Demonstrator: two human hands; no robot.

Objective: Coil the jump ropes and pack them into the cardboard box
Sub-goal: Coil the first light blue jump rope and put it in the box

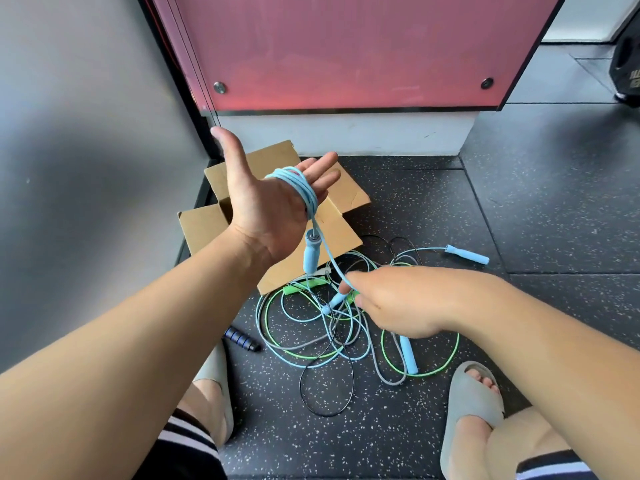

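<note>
Head | left hand (270, 206) fingers straight, light-blue jump rope (297, 184) looped round them | right hand (401, 303) pinching same rope | cardboard box (202, 226) beneath

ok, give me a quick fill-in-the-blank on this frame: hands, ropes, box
1. The jump rope coiled around the left hand is light ___.
2. The right hand pinches a strand of that rope above the tangle of jump ropes lying on the ___.
3. The cardboard box behind the left hand has its flaps ___.

Missing words: blue; floor; open.
</note>
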